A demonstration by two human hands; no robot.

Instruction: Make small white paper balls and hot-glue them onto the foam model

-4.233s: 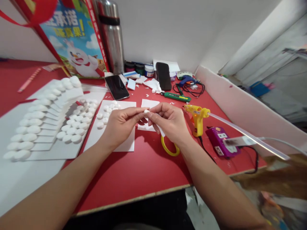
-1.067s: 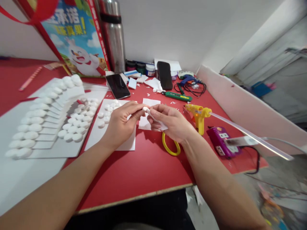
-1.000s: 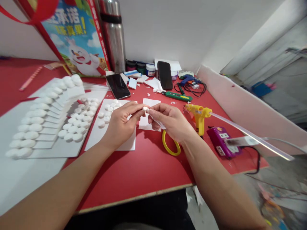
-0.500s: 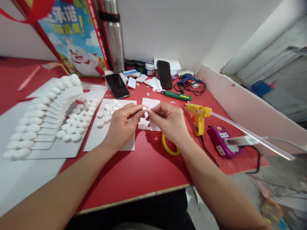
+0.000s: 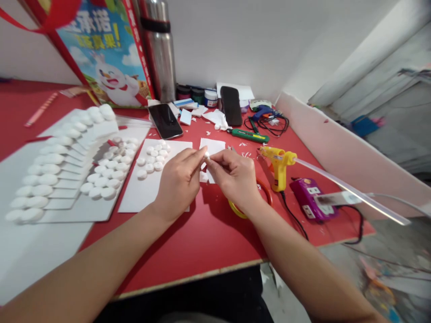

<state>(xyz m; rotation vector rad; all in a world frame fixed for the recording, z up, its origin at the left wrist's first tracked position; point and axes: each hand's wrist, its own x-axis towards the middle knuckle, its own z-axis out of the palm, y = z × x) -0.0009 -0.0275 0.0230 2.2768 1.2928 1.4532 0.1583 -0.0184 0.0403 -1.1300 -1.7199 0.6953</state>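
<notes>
A small white rounded piece [image 5: 206, 154] is pinched between the fingertips of both hands, above the red table. My left hand [image 5: 180, 179] is closed, its thumb and forefinger on the piece. From the other side my right hand [image 5: 235, 175] grips it the same way. Under the fingers lies a cut sheet of white paper [image 5: 213, 146]. Left of my left hand, a white board [image 5: 134, 197] bears several small white discs [image 5: 154, 157]. Scissors with a yellow and orange handle [image 5: 268, 192] lie partly hidden below my right hand.
On the left, larger boards hold rows of white ovals [image 5: 40, 190] and discs [image 5: 101, 181]. To the right are a yellow glue gun [image 5: 279, 168] with a long glue stick and a purple power strip [image 5: 311, 199]. Phones [image 5: 164, 121], a green tool [image 5: 249, 135] and a steel flask [image 5: 160, 63] stand or lie behind.
My left hand has turned, its fingers now reaching up over the white piece. Both hands have shifted slightly, showing more of the discs on the board and the orange part of the scissors.
</notes>
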